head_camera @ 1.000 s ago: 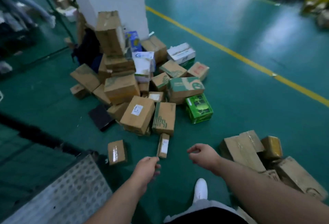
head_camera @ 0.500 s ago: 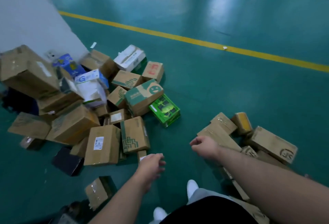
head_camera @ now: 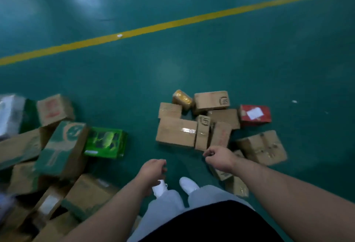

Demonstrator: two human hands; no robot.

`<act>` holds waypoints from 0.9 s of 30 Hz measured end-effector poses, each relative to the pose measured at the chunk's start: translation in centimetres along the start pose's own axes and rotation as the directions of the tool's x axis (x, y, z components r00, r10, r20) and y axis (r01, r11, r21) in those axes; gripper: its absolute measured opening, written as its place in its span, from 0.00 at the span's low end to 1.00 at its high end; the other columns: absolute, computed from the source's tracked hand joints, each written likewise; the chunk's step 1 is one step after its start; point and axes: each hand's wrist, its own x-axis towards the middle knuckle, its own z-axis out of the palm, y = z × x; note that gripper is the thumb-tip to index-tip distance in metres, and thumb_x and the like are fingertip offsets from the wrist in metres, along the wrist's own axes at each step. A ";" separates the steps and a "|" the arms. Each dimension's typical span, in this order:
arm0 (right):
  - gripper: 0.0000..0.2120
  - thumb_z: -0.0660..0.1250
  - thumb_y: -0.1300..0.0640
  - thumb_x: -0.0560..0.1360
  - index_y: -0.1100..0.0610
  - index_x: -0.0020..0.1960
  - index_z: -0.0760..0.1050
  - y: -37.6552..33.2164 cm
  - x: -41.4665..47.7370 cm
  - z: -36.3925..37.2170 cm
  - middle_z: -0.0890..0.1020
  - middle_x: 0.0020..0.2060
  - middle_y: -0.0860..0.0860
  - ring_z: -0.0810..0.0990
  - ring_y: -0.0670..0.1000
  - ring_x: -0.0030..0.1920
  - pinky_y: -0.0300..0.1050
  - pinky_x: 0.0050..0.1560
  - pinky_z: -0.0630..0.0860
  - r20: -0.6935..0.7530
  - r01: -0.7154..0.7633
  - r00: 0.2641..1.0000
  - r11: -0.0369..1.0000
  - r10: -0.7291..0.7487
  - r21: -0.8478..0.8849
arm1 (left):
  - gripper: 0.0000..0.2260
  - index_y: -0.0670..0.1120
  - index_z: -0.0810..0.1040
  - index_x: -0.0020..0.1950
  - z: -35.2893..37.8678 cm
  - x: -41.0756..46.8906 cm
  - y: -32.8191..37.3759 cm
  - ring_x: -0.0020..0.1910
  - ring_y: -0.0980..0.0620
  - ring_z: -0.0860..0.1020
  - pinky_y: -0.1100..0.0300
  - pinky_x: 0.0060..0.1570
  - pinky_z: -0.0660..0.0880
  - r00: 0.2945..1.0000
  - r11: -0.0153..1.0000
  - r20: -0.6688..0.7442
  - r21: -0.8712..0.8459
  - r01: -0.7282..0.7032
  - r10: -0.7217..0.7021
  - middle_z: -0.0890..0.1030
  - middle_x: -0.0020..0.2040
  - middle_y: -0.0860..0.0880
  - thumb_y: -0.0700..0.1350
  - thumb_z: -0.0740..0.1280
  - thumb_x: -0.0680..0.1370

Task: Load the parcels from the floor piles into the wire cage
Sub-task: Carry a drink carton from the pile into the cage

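In the head view, the parcels lie in two heaps on the green floor (head_camera: 249,59). The wire cage is not in view. The small pile (head_camera: 201,124) is just in front of the person, a little to the right. The bigger pile (head_camera: 48,155) is at the left edge and is blurred.

The left hand (head_camera: 153,168) hangs above the white shoes (head_camera: 189,184). Its fingers are loosely curled and it holds nothing. The right hand (head_camera: 221,158) is over the near edge of the small pile, also loosely curled and empty, and touches no box as far as I can see.

The nearest good candidate is the broad cardboard box (head_camera: 175,133), which lies flat with shiny tape on top. It looks stiff, and I judge it light enough for two hands. The tape may be slippery, so it is better to hold it at two opposite side edges, with fingers under the bottom. The narrow box (head_camera: 202,132) touching it on its right should fit in one hand. The yellow wrapped parcel (head_camera: 182,97) looks softer.
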 end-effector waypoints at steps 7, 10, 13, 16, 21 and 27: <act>0.06 0.63 0.57 0.78 0.49 0.50 0.78 5.8 -4.7 0.1 0.80 0.46 0.47 0.78 0.48 0.47 0.40 0.45 0.75 -0.134 -0.215 0.961 0.957 0.243 0.196 | 0.07 0.42 0.78 0.54 2.6 1.8 8.6 0.38 0.49 0.76 0.60 0.34 0.69 0.980 0.931 0.115 0.310 -0.191 0.162 0.81 0.48 0.45 0.45 0.63 0.82; 0.08 0.63 0.55 0.79 0.51 0.51 0.81 5.2 -4.5 1.1 0.82 0.49 0.49 0.80 0.50 0.51 0.40 0.48 0.74 -0.116 -0.209 0.966 0.961 0.232 0.179 | 0.09 0.43 0.78 0.60 3.9 1.4 10.3 0.47 0.49 0.81 0.61 0.39 0.73 0.964 0.923 0.197 0.308 -0.233 0.178 0.83 0.52 0.46 0.43 0.62 0.83; 0.11 0.63 0.52 0.80 0.50 0.58 0.80 1.4 -3.6 1.2 0.82 0.54 0.48 0.78 0.49 0.54 0.42 0.53 0.74 -0.106 -0.155 0.979 0.975 0.173 0.159 | 0.10 0.45 0.79 0.60 3.4 -0.4 10.3 0.52 0.47 0.83 0.58 0.46 0.75 0.961 0.946 0.227 0.246 -0.213 0.157 0.84 0.53 0.47 0.46 0.61 0.83; 0.12 0.62 0.51 0.80 0.50 0.60 0.80 -4.0 -1.7 1.3 0.82 0.54 0.48 0.79 0.50 0.55 0.45 0.56 0.76 -0.090 -0.065 0.993 0.990 0.076 0.122 | 0.10 0.47 0.80 0.57 0.5 -1.9 8.9 0.51 0.46 0.83 0.55 0.48 0.74 0.964 0.975 0.239 0.158 -0.158 0.118 0.85 0.52 0.48 0.48 0.63 0.82; 0.11 0.63 0.53 0.80 0.51 0.60 0.79 -15.0 2.1 4.3 0.82 0.53 0.51 0.81 0.51 0.54 0.50 0.58 0.79 0.031 0.086 0.996 0.996 -0.085 -0.019 | 0.08 0.45 0.78 0.54 -10.4 0.1 5.1 0.41 0.49 0.78 0.58 0.37 0.68 0.993 0.994 0.061 -0.041 -0.101 0.103 0.82 0.48 0.47 0.48 0.64 0.82; 0.09 0.62 0.53 0.77 0.49 0.50 0.81 -23.8 4.6 9.2 0.83 0.43 0.46 0.80 0.47 0.44 0.43 0.48 0.78 0.231 0.292 0.944 0.926 -0.237 -0.240 | 0.06 0.45 0.77 0.50 -20.4 1.8 -0.1 0.31 0.51 0.72 0.60 0.31 0.63 0.976 0.937 -0.190 -0.348 0.032 -0.104 0.78 0.41 0.47 0.46 0.62 0.81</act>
